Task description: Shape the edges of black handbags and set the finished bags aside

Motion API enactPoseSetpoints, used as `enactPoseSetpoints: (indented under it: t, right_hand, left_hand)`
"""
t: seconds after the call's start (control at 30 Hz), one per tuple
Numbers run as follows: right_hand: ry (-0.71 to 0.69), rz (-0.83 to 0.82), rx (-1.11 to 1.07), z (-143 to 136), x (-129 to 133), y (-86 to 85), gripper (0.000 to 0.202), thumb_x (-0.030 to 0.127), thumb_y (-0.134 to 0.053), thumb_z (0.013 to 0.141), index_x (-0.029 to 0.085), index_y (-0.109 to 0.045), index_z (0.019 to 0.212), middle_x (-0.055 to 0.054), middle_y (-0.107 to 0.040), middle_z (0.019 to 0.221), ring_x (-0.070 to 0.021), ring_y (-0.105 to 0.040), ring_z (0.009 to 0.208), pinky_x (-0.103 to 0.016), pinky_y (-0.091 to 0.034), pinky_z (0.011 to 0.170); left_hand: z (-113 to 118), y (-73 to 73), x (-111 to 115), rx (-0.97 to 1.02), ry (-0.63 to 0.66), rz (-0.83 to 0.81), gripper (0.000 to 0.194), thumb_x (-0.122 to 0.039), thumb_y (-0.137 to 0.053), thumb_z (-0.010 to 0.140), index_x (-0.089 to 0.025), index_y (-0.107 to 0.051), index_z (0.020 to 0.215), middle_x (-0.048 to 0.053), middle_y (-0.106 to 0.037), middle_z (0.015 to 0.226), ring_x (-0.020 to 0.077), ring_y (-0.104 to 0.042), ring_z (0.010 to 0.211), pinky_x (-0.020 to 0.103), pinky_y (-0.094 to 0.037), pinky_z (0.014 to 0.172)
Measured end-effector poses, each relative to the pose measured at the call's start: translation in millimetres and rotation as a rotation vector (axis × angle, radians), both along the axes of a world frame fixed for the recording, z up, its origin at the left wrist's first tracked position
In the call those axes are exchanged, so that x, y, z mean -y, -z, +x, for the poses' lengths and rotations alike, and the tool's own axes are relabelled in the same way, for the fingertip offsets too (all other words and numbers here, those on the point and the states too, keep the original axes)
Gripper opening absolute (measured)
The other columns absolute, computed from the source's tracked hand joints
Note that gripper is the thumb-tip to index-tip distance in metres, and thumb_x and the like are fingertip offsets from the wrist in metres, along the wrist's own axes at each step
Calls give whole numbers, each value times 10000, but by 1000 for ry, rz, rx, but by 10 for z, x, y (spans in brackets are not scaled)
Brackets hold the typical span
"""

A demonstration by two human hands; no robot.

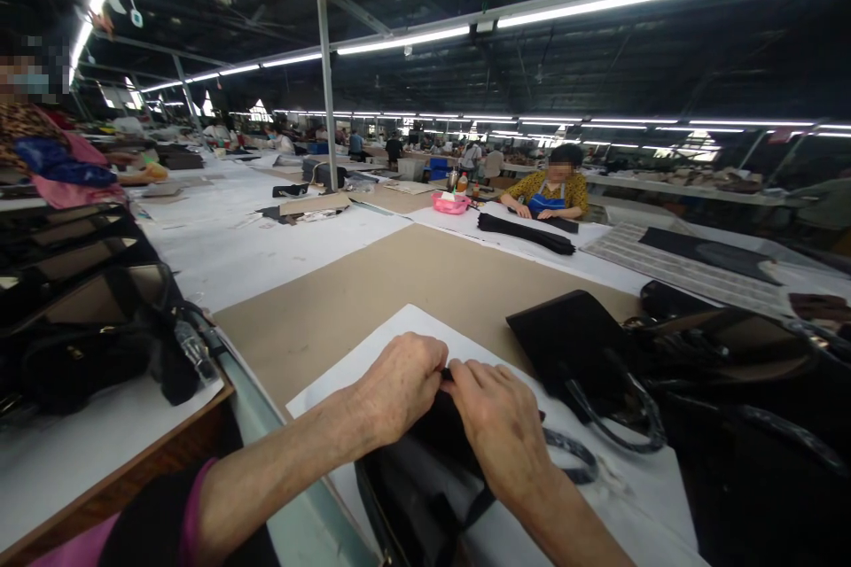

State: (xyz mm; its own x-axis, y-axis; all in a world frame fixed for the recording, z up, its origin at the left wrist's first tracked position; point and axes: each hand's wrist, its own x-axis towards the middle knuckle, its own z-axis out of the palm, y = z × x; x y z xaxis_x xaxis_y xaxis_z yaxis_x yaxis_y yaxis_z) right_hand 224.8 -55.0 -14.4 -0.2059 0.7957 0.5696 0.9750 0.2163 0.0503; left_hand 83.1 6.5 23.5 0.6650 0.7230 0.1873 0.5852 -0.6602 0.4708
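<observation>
Black bag [444, 432] right up close, on a white sheet [631, 496] by the table [213, 248]'s near edge. Left hand [405, 383] and right hand [497, 412] meet over it, fingers of both pinched tight on a black bit of it. Other bags [737, 354] crowd the sheet's right edge, someone in yellow [557, 188] at the table's far edge.

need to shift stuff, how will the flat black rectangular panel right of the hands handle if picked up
The flat black rectangular panel looks fairly stiff, given its straight edges. The loop handle in shiny clear plastic beside it may feel slippery.
</observation>
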Motion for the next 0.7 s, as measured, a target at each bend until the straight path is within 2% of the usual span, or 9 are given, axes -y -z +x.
enactPoseSetpoints:
  t: [0.1, 0.2, 0.37, 0.43, 0.5, 0.57, 0.7]
  right_hand:
    - [-28, -51, -44, -53, -45, -4, 116, 169, -480, 846, 197, -554, 761, 6, -581, 657, -153, -492, 597, -290, -237, 595]
    - [-49, -100, -84, -56, -86, -24, 148, 191, -492, 842, 205, -542, 704, 18, -577, 630, -148, -505, 592, -283, -233, 577]
    - [-57, -91, -79, -36, -124, -22, 167, 204, -463, 857, 201, -551, 715, 15, -575, 630, -146, -514, 591, -279, -234, 572]
    - [-63, -70, -81, -30, -131, -11, 176, 208, -442, 867, 197, -557, 735, 12, -573, 627, -146, -516, 591, -279, -236, 574]
    - [-77, -42, -70, -23, -135, -3, 192, 212, -423, 875, 195, -558, 740, 10, -567, 616, -147, -507, 571, -283, -235, 574]
    - [-94, -11, -48, -17, -135, 4, 202, 216, -416, 876, 196, -554, 730, 11, -558, 602, -149, -494, 554, -288, -231, 573]
    - [-114, 12, -18, -2, -129, 13, 212, 221, -410, 876, 200, -535, 705, 12, -539, 589, -150, -476, 544, -290, -230, 575]
  left_hand:
    - [-44, -3, 4, 6, 16, -3, 119, -105, -394, 678, -172, -456, 602, -13, -520, 592, 103, -441, 563, 212, -309, 532]
    - [-154, -32, 22, 22, 22, -28, 102, -121, -444, 673, -195, -449, 743, -21, -530, 665, 114, -460, 607, 211, -332, 546]
    - [-272, -110, 68, -144, -35, -128, 551, -286, -686, 555, -215, -388, 1014, 26, -557, 912, 188, -526, 785, 249, -399, 626]
    - [-275, -119, 67, -254, -39, -102, 638, -324, -716, 522, -212, -386, 1056, 49, -560, 950, 227, -534, 836, 281, -408, 661]
    - [-283, -107, 48, -351, -22, -56, 616, -313, -701, 532, -205, -398, 1057, 56, -574, 934, 247, -546, 841, 297, -404, 661]
    - [-316, -73, 9, -399, -3, 7, 480, -245, -630, 588, -203, -417, 1016, 44, -589, 884, 236, -561, 797, 288, -387, 623]
    - [-451, 3, -96, -336, 14, 66, 249, -136, -477, 652, -214, -460, 887, -1, -580, 757, 171, -550, 679, 248, -331, 533]
